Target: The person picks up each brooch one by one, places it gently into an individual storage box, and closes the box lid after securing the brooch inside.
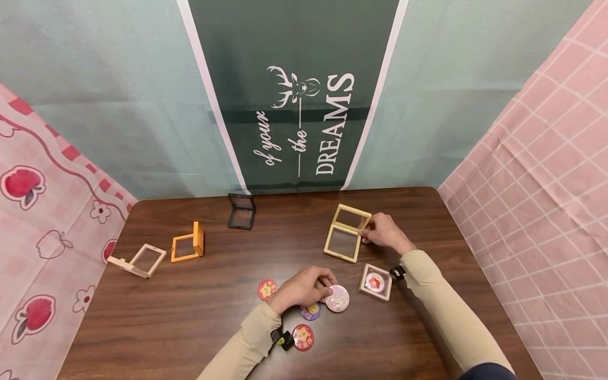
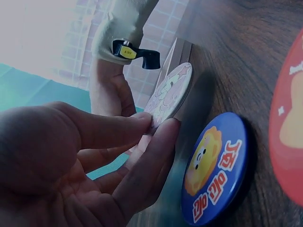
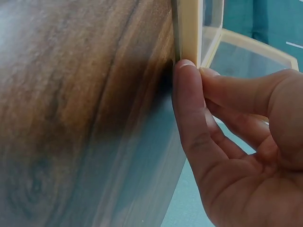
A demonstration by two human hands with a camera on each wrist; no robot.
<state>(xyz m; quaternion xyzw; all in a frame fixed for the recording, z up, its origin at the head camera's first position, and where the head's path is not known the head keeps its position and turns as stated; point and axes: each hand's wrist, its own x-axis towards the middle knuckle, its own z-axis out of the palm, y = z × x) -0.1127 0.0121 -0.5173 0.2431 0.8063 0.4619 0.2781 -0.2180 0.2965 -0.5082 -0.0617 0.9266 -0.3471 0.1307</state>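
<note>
Between thumb and fingers my left hand [image 1: 306,287] pinches a round pink badge [image 1: 338,298] by its edge; the left wrist view shows the badge [image 2: 171,94] tilted above the table. Below that hand lies a blue badge [image 1: 311,311] with a yellow face. My right hand [image 1: 383,232] pinches the right side of an opened yellow display frame [image 1: 343,244], near its hinge. In the right wrist view, thumb and forefinger meet on the frame's edge [image 3: 190,33]. A pale pink frame [image 1: 364,289] with a badge inside stands between the two forearms.
Two red star badges, one [image 1: 267,289] left of the left hand and one [image 1: 303,337] by its wrist, lie on the wooden table [image 1: 199,311]. Opened black [image 1: 241,217], orange [image 1: 187,247] and cream [image 1: 148,260] frames stand further left. Cloth curtains border the table.
</note>
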